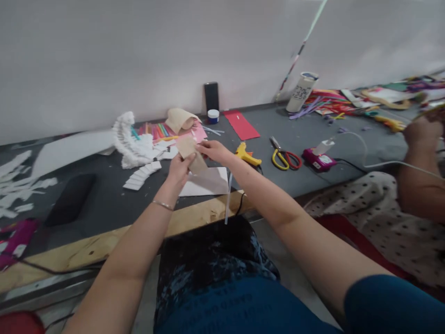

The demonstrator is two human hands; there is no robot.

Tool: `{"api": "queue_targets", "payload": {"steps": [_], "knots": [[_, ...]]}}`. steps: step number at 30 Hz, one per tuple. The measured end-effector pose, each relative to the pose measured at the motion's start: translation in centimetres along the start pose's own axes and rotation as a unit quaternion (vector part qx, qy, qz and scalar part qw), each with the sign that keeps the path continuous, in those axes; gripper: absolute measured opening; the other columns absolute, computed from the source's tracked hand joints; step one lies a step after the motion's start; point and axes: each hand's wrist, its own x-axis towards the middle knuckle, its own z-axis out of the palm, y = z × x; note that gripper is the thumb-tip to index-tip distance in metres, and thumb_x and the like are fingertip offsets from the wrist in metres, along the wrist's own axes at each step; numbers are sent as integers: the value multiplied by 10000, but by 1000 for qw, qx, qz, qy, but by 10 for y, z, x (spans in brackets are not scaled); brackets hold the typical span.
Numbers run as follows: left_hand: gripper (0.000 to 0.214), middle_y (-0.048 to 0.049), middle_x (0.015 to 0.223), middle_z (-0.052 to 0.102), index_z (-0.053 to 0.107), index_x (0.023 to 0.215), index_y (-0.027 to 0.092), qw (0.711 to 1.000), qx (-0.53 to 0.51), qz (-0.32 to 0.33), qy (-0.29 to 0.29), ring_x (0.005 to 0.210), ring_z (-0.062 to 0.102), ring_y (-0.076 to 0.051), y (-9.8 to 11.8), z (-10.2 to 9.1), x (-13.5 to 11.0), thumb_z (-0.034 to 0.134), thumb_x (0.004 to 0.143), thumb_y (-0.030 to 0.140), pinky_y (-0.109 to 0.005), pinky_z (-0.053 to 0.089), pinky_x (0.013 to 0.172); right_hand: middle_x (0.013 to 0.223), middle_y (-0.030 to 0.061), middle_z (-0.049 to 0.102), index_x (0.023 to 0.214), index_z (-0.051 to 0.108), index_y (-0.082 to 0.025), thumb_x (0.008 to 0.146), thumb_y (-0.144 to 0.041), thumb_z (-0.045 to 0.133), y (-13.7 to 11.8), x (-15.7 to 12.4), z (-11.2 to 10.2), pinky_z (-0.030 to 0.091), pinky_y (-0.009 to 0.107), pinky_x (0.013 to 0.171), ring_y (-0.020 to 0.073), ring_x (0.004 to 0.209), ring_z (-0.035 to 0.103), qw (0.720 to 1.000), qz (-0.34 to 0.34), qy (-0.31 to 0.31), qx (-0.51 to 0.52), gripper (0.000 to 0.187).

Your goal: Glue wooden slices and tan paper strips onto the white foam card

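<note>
Fingers of L hand (178,170) pinched the brown paper (198,163), R hand (216,151) gripped its upper edge, prob. to steady it. I saw it held above the table (107,199), white card (212,182) below, scissors (278,150) & glue gun (247,156) nearby, prob. for easy reach.

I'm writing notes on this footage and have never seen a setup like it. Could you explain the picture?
There is no machine here. A camera worn on someone's head looks forward and down, so you see that person's own bare arms. The left hand and right hand are both on a piece of brown paper. On the dark table around them lie a white sheet, a yellow glue gun, scissors and a red sheet. At the right edge is another person's hand.
</note>
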Motion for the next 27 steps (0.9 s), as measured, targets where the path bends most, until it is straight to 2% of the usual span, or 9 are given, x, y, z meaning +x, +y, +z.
{"api": "queue_targets", "payload": {"steps": [5,8,11,14,16,18,21,24,27], "knots": [[528,-52,910,739,663,981,163,1000,10,18,-10,762,687,-177,-6,-6,12,876,534,346,-295,561,730,569,-65,504,720,566,-169,880,-249,613,8,16,4,379,162,519,56,542,467,999,-1,30,38,185],[400,-33,868,733,661,920,171,1000,19,15,2,742,688,-163,-9,-8,14,832,618,369,-291,571,727,600,-54,507,719,526,-182,881,-337,611,16,21,1,409,180,519,74,565,476,996,6,5,94,240],[333,-2,756,711,651,847,168,998,43,16,33,661,667,-145,-8,-9,13,819,622,348,-274,571,671,629,-50,506,720,521,-186,819,-448,668,23,21,2,437,197,530,84,587,483,992,4,-43,122,316],[347,10,705,689,636,801,167,996,77,-17,36,603,637,-129,3,-12,9,830,588,359,-248,560,590,638,-47,513,721,544,-175,777,-398,699,26,18,4,414,197,519,80,577,470,994,-10,-47,93,277],[404,3,731,685,635,848,169,993,97,-71,12,610,637,-135,13,-15,7,830,587,407,-248,558,548,654,-37,536,749,564,-169,786,-363,665,25,15,3,403,201,508,85,576,483,995,6,-42,86,222],[456,-9,757,679,625,878,167,988,108,-106,-18,636,643,-148,23,-19,7,816,600,474,-260,562,526,667,-26,563,772,584,-162,770,-347,661,22,12,0,393,203,490,87,562,489,993,35,-76,78,201],[454,6,707,641,579,801,161,987,113,-109,-32,615,624,-139,28,-22,9,840,562,446,-250,551,505,739,-8,604,861,605,-160,760,-352,663,16,12,-6,423,203,518,94,601,524,982,54,-162,76,224],[433,29,702,610,540,763,169,992,88,-85,4,617,603,-119,23,-24,11,832,568,422,-233,541,522,802,-7,619,908,599,-173,742,-371,687,17,12,-9,430,206,546,97,636,539,972,58,-209,91,272],[430,30,733,617,522,777,180,994,65,-85,39,641,605,-125,17,-28,10,816,585,428,-237,538,530,679,-45,540,815,580,-177,743,-388,682,25,12,-8,356,198,502,78,563,462,974,50,-208,70,246]]}}
